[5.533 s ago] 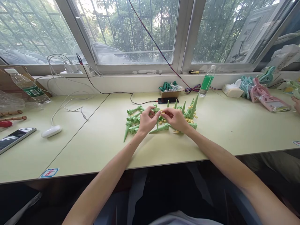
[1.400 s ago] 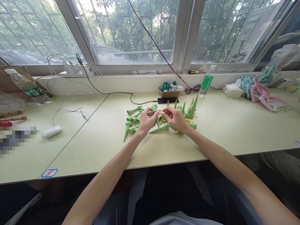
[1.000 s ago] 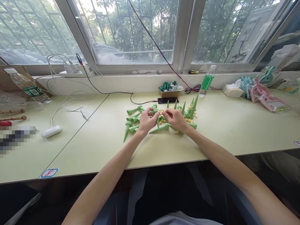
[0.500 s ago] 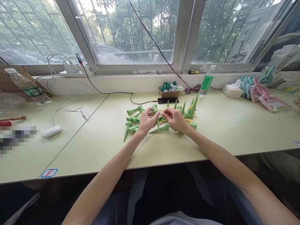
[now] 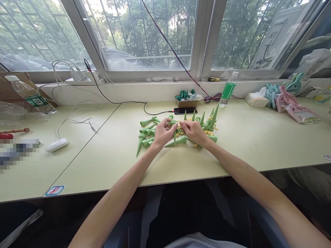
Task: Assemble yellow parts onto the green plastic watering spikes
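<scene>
My left hand is closed around a green plastic plant watering spike, its pointed tip hanging down below the fingers. Close against it, my right hand pinches at the spike's side; a small yellow piece shows between the two hands, mostly covered by the fingertips. Several green spikes lie to the left of my hands, and one more spike lies just in front. Behind and right of my right hand, further spikes stand point up among small yellow valve pieces.
A black phone on a cable lies behind the pile, before a small cardboard box. Back right are a water bottle, a tissue pack and pink clips. A white device with a cord lies left.
My right hand has shifted slightly, its fingers closing in on the yellow piece at the spike. My left hand and the other spikes look the same.
</scene>
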Motion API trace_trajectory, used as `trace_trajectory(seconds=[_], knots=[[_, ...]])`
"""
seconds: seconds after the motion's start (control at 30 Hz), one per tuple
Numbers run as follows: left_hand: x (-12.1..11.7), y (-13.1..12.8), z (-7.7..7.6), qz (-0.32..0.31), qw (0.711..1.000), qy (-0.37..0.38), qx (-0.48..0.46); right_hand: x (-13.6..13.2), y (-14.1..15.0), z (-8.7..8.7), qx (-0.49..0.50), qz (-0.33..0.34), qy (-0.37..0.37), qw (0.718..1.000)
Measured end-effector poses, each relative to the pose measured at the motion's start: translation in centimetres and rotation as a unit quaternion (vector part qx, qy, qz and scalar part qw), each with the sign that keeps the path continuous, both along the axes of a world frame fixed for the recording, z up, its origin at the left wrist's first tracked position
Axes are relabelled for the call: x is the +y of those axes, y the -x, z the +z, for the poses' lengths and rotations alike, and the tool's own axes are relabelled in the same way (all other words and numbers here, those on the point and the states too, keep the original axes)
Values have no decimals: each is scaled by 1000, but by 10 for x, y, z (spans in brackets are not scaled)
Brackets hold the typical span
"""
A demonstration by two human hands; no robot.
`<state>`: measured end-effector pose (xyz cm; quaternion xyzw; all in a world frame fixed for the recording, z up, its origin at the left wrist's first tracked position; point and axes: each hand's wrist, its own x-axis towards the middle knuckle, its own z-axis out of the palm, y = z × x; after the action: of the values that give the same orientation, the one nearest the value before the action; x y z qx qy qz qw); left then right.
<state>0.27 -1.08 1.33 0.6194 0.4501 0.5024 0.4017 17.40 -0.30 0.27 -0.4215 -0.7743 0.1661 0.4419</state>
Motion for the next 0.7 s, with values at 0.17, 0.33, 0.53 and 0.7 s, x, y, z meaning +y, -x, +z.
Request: trace_trajectory(seconds=[0.17, 0.33, 0.53, 0.7], knots=[[0, -1, 2, 16, 999, 30, -22, 0, 0, -1, 18, 24, 1, 1000], [-1, -1, 2, 13, 999, 28, -18, 1, 0, -2, 19, 30, 4, 999], [-2, -1, 2, 14, 1000, -2, 7, 3, 0, -3, -10, 10, 0, 1000], [0, -1, 1, 12, 1000, 24, -15, 1, 0, -2, 9, 18, 7, 1000]])
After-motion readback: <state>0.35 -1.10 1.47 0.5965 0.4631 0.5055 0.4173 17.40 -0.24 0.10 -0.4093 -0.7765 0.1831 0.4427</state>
